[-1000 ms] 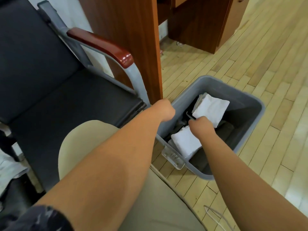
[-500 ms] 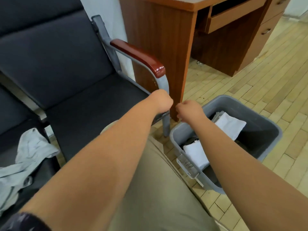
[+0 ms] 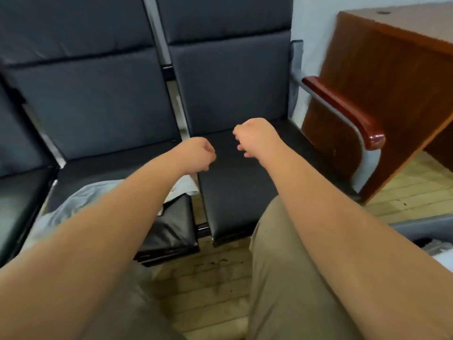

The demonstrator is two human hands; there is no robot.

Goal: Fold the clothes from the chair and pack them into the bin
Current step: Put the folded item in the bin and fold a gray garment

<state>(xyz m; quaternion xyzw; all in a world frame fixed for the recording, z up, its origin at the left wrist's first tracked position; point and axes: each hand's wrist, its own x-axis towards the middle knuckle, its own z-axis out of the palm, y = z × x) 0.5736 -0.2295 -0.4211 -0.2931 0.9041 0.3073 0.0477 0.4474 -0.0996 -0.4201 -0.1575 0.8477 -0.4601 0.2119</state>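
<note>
Now: crumpled garment (image 3: 81, 197) on left seat (image 3: 171, 224) near front edge, part under left forearm (image 3: 110, 222). Left hand (image 3: 196, 153) fisted, empty; right hand (image 3: 255, 137) loosely curled, empty; both over right seat (image 3: 232, 192). Risk: one-corner grab drags garment onto floor (image 3: 208, 278). Bin (image 3: 421, 227) at far right edge; half second ago hands were beside it.

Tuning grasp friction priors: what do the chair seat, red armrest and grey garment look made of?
Chair seat: black leather or faux leather, semi-gloss; soft highlights, padded edge.
Armrest: likely lacquered wood, possibly plastic; reddish brown, sharp shine at the tip.
Garment: light grey cloth, matte, lying in soft wrinkles.
</note>
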